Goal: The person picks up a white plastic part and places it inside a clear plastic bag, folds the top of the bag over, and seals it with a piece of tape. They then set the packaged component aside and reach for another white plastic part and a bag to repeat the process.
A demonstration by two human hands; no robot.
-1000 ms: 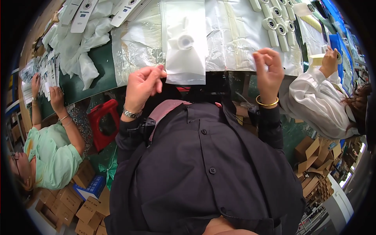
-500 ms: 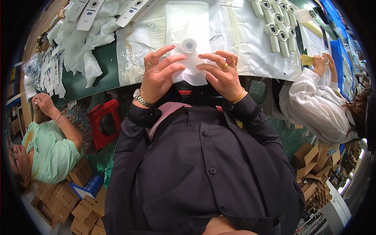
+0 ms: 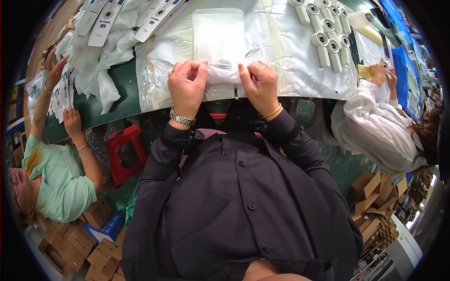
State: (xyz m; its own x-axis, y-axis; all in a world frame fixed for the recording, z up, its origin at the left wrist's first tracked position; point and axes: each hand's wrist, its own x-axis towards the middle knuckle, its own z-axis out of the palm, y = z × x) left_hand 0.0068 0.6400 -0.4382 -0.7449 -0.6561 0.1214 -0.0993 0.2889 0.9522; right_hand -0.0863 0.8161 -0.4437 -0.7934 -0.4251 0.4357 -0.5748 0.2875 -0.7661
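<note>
Here the left hand [image 3: 187, 89], fingers curled in, pinches a near corner of the frosted bag [image 3: 218, 35], and the right hand [image 3: 260, 89], also nearly closed, grips the opposite corner! The bag lies on the plastic-covered table [image 3: 300, 77], left of white, round-headed devices [image 3: 323, 55].

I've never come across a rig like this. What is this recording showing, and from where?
There's no machine: a person works bare-handed. The view comes from a wide camera on that person's head, looking down, so straight edges bend. The left hand and right hand appear to pinch the near end of a translucent bag over the table. Flat white packages and rumpled plastic lie left; white round-headed gadgets lie right. The bag's contents are hard to make out.
</note>
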